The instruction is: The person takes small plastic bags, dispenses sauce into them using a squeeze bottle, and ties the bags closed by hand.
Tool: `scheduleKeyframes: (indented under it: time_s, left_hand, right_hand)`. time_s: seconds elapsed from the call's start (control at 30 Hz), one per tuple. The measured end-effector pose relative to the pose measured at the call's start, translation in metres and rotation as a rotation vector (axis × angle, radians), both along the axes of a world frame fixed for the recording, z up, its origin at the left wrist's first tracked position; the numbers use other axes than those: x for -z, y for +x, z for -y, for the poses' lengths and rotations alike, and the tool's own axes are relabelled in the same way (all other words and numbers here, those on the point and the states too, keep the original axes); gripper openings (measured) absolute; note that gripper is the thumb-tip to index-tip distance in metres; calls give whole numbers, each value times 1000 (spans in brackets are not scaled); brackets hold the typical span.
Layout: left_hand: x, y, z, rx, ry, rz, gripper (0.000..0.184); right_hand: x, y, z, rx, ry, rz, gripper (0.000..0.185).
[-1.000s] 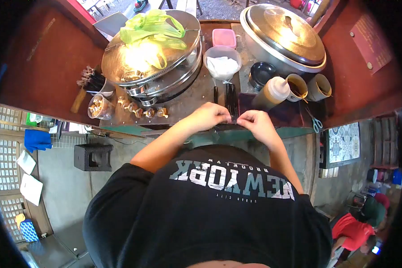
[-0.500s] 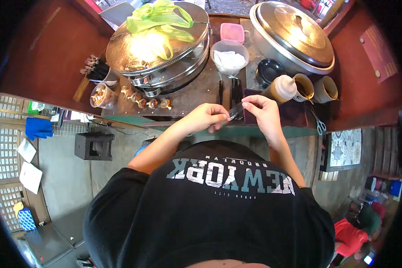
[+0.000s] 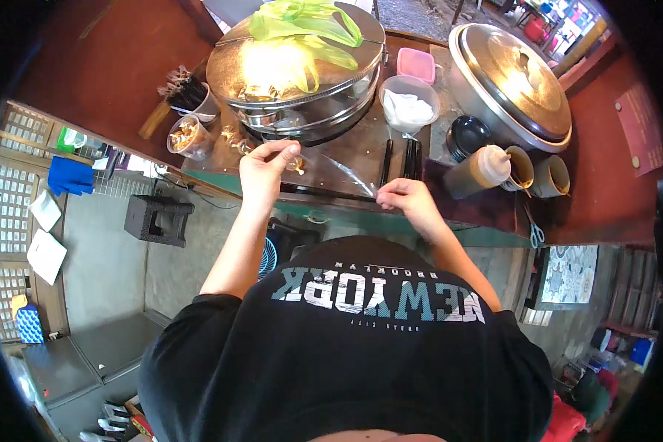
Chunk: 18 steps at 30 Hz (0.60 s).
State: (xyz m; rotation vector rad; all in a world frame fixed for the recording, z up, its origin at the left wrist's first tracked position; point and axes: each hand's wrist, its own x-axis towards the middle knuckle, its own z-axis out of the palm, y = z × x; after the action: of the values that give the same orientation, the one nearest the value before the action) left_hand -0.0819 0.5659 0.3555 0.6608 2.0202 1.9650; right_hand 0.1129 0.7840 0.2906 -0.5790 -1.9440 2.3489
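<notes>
A narrow clear plastic piece [image 3: 344,169] stretches between my two hands above the counter's front edge. My left hand [image 3: 269,168] is raised in a pinch at its left end, over the small wrapped bundles [image 3: 232,138]. At the right end, the fingers of my right hand [image 3: 407,199] are pinched together on the plastic. Black wrapped utensils [image 3: 411,158] lie on the counter just behind my right hand. A tub with white contents [image 3: 409,104] stands behind them.
A large round steamer [image 3: 295,70] with a green bag stands at the back left, a big lidded pot [image 3: 512,85] at the back right. A sauce bottle [image 3: 479,173], black bowls [image 3: 468,137] and scissors [image 3: 535,230] are on the right. A cup [image 3: 189,138] sits left.
My hands, close together before, have moved apart. The left one has gone left and up, and the plastic is now stretched between them. The view has turned, shifting the counter items right.
</notes>
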Motion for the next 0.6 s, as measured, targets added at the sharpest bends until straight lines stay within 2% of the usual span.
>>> scheduleKeyframes:
  time_s: [0.03,0.1,0.13,0.17,0.2,0.27,0.33,0.37,0.47,0.5,0.6]
  left_hand:
    - [1,2,-2,13,203,118,15]
    - [2,7,-3,42,607,355,14]
    - [4,7,-2,80,648,414,13]
    - [6,8,0,120,691,473,12]
    - [4,10,1,162,732,532,12]
    - [-2,18,3,273,601,499,10]
    - [-8,26,6,336,444,484,9]
    - [-12,32,5,290,410,506,8]
    - [-3,36,4,285,463,491,8]
    - [2,36,4,309,548,561,10]
    - [10,38,3,334,517,552,10]
  right_hand:
    - [2,-6,7,-30,-44,-67,16]
    - [8,-23,10,66,-11,-39,17]
    - [12,-33,6,115,8,-26,18]
    - [23,-43,-2,150,467,-42,22]
    - [25,-48,-4,158,717,5,24]
    - [29,-54,-7,176,1216,105,28]
    - [34,-60,-6,173,1141,155,27]
    - [44,-63,-8,195,1129,149,27]
    - [50,-63,-12,259,1120,158,26]
    - [49,-62,-13,280,1122,166,26]
    - [45,-56,-17,284,1252,263,28]
